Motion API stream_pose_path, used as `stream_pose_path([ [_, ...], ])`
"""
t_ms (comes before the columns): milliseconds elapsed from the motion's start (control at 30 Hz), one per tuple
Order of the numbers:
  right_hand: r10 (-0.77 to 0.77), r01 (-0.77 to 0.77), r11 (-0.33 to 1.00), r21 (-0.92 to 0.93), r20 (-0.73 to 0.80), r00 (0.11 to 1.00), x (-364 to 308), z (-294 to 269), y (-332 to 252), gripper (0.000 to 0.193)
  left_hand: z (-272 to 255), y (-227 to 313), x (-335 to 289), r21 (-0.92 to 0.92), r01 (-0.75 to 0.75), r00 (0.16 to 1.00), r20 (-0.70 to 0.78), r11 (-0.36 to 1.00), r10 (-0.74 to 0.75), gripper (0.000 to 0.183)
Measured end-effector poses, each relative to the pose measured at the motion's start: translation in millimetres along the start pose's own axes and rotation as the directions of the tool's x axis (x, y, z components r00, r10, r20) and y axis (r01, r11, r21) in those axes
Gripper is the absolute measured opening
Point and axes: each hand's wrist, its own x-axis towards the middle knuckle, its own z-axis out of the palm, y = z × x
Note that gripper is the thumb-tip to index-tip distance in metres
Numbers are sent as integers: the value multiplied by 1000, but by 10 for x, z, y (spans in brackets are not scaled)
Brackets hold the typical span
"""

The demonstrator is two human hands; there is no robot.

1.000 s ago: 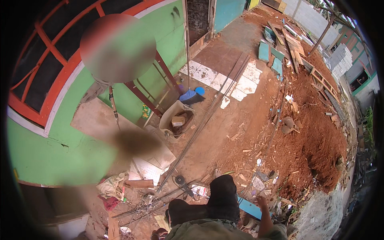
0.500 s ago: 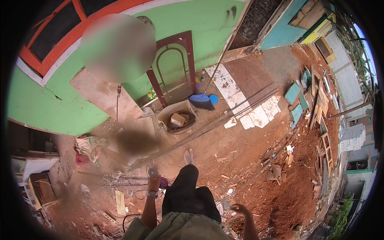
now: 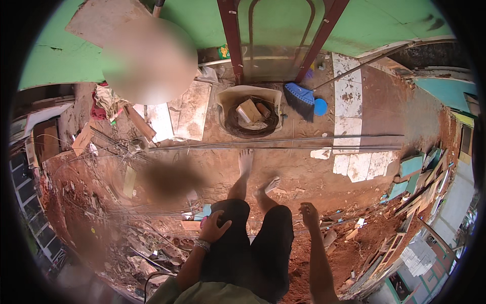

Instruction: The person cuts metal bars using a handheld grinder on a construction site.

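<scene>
Beside my left thigh is my left hand (image 3: 215, 229), its fingers apart and nothing seen in it. Just past its fingers a small pink-purple thing (image 3: 203, 221) shows in part; I cannot make out what it is. My right hand (image 3: 309, 214) hangs in the air to the right of my right knee, fingers loosely bent and apart, holding nothing. Ahead of my bare feet, long thin metal rods (image 3: 288, 147) lie across the ground. Beyond them stands a beige tub (image 3: 223, 96) with coiled wire and a pale block (image 3: 249, 110) inside.
A blue broom (image 3: 299, 94) leans by a maroon-framed panel (image 3: 234, 40) against the green wall (image 3: 395, 23). White tiles (image 3: 347, 124) lie at right, near stacked broken boards (image 3: 412, 164). Rubble (image 3: 167, 248) covers the left side. Two blurred patches hide parts of the view.
My view has turned left and I have come nearer the tub, both feet now showing. My left hand has opened and no longer holds the grey object. My right hand has risen forward.
</scene>
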Motion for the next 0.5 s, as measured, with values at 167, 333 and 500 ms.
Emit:
stream_pose_path([
  [167,-110,344,713,-611,387,915,2276,292,-148,51,671,435,193,252,-60,992,-97,966,87,55],
  [333,-244,565,219,-795,516,821,4144,1070,-12,98,1490,597,494,152,110,952,-301,982,-60,54],
  [500,-286,580,63,-812,542,790,5078,1915,205,91,1566,928,836,37,156,863,-491,987,-118,51],
])
